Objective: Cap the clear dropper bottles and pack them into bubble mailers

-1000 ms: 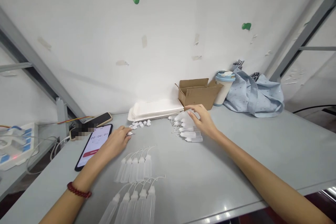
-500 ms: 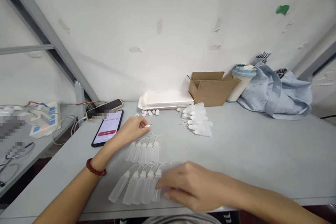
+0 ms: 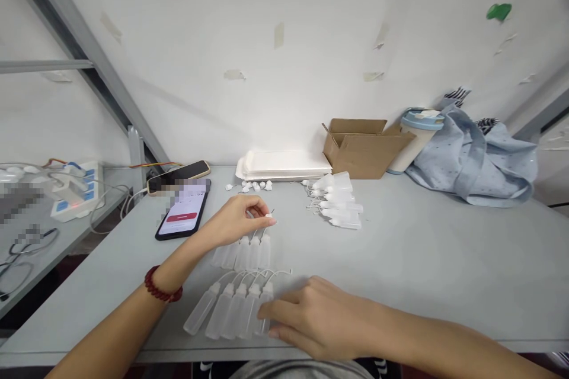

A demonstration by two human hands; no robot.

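Note:
My left hand (image 3: 240, 217) pinches a small white needle-tip cap (image 3: 269, 216) with a thin dark needle sticking up, above the back row of translucent squeeze bottles (image 3: 242, 254). The tops of that row are partly hidden by this hand. Nearer the table edge lies a front row of similar bottles (image 3: 224, 311), each with a thin white strap curving off its neck. My right hand (image 3: 322, 320) has thumb and forefinger apart at the rightmost front bottle (image 3: 267, 293). The forefinger overlaps that bottle; whether it touches is unclear.
Several small white caps (image 3: 253, 186) lie before a white flat stack (image 3: 287, 164). Capped bottles (image 3: 340, 198) form a pile near an open cardboard box (image 3: 362, 154). A cup (image 3: 415, 139) and blue bag (image 3: 471, 160) stand right. Two phones (image 3: 184, 213) lie left.
My left hand has moved right with the white cap, from near the loose caps to above the back row. My right hand has shifted slightly left, farther over the rightmost front bottle.

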